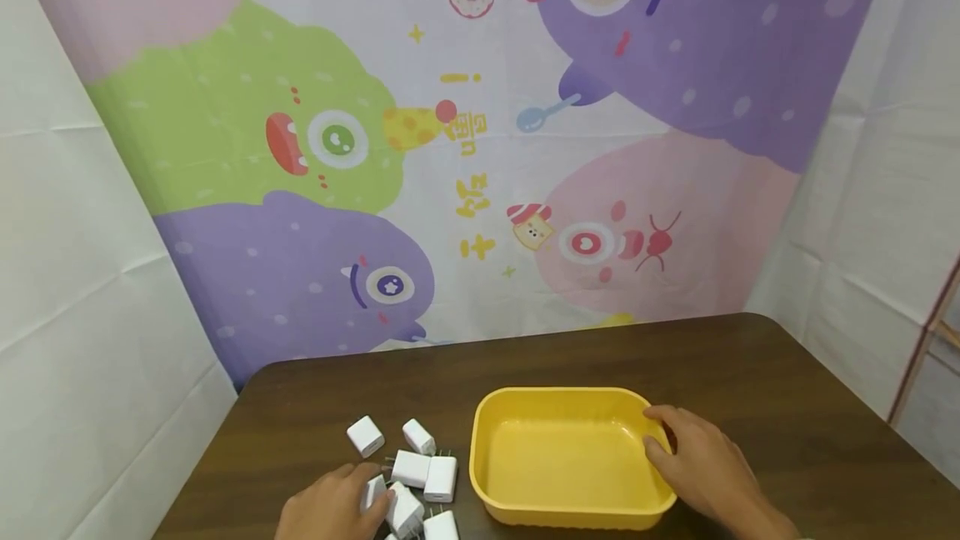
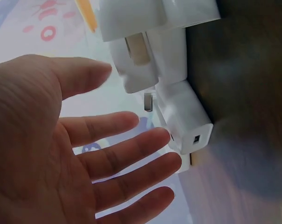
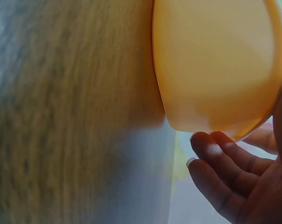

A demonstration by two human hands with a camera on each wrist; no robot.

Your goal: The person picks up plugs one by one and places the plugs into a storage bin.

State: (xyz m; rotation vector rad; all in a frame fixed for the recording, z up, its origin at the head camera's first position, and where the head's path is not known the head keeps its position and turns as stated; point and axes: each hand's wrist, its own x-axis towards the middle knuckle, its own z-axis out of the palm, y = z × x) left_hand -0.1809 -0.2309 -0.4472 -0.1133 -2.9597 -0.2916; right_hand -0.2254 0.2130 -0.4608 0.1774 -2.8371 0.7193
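Several white USB charger plugs (image 1: 440, 479) lie in a loose group on the table, some with their metal prongs showing. Beside them is my left hand (image 1: 330, 507), thumb and forefinger spread about one charger (image 1: 373, 490). In the left wrist view the fingers of that hand (image 2: 117, 158) are extended close to a charger with a port (image 2: 187, 116), gripping nothing. A yellow plastic basin (image 1: 562, 517) stands right of the chargers. My right hand (image 1: 705, 461) grips its right rim, thumb on the inner side and fingers outside against the wall (image 3: 215, 65).
The dark wood-grain table (image 1: 420, 373) has rounded back corners. Behind it hangs a cloth (image 1: 487, 298) printed with cartoon figures, and white sheets (image 1: 105, 273) hang at both sides. One charger (image 1: 365, 437) sits apart at the group's far left.
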